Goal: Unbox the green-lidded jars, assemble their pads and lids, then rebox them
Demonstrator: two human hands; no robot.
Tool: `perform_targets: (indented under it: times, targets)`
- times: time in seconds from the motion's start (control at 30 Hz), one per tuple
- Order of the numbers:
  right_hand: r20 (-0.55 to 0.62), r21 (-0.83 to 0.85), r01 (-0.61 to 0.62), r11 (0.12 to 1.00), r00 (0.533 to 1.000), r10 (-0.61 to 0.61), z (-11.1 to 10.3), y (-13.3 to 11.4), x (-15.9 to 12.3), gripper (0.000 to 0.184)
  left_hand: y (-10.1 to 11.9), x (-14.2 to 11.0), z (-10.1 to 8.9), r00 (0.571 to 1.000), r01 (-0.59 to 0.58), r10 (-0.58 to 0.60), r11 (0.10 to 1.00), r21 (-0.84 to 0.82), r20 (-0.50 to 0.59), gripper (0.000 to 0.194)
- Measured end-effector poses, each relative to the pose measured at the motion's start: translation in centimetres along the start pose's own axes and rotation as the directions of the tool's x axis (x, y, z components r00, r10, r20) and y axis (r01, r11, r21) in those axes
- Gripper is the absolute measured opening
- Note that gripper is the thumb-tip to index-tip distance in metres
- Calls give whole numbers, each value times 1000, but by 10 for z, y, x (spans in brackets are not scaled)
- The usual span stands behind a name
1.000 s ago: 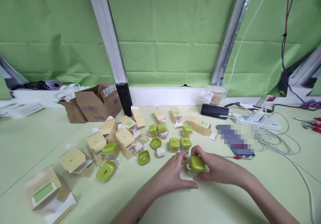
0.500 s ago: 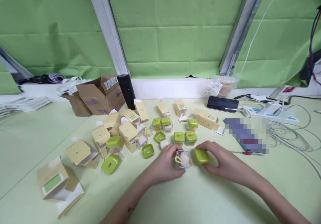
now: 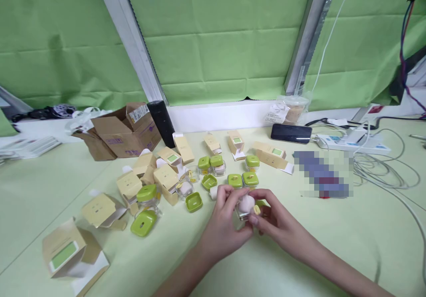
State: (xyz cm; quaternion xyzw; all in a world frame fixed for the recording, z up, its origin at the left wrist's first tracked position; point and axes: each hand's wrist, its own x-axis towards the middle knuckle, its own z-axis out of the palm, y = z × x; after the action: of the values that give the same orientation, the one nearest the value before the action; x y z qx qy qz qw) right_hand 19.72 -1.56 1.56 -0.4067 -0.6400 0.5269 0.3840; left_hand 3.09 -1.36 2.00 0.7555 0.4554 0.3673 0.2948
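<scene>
My left hand is closed around a small clear plastic box without its lid. In the top of the box sits a pale pinkish, rounded item with a yellow loop. My right hand meets it from the other side, thumb and fingers pinched at the loop. Behind those fingers a green lid shows in part; whether the hand holds it or it lies on the table, I cannot tell. Just beyond my hands stand two clear boxes with green lids.
Open green lids and more small boxes lie left of my hands. Several opened beige cartons spread across the left. Behind them are a brown cardboard box and black cylinder. A phone and power strip are at right.
The green lid came off the clear box. My left hand took the box, and my right hand moved left from holding the lid to pinch the yellow loop.
</scene>
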Motion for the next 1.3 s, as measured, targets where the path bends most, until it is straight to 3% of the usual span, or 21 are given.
perform_targets:
  times: [0.1,0.17,0.3,0.47,0.67,0.83,1.03,1.17,1.23,1.3]
  targets:
    - [8,296,-91,951,996,93,1,-3,0,27,13,5,0,997,75,-75,997,28,18,53]
    - [45,503,-150,851,988,148,-1,-7,1,25,23,10,-4,995,85,-88,994,63,54,61]
    - [159,774,-250,582,966,204,-5,-11,4,21,41,19,-16,990,-37,10,981,189,140,69]
    - [191,865,-261,428,961,199,-8,-12,7,15,52,25,-24,952,-239,143,900,365,270,56]
    - [147,852,-209,479,975,164,-11,-14,6,15,53,26,-22,906,-416,308,773,479,290,58]
    - [123,821,-201,534,976,179,-12,-15,6,14,53,26,-25,902,-430,326,743,513,283,58]
    - [-4,792,-150,592,968,251,-16,-14,8,13,37,21,-29,951,-308,283,863,401,122,51]
    - [-71,816,-95,571,962,262,-22,-8,12,15,15,15,-22,988,-141,152,958,250,-24,49]
    - [-97,826,-65,560,962,255,-27,-6,15,16,4,13,-19,999,-31,30,984,175,11,52]
    - [-139,824,-27,566,959,248,-34,-6,17,14,-4,12,-18,987,71,-89,988,138,133,51]
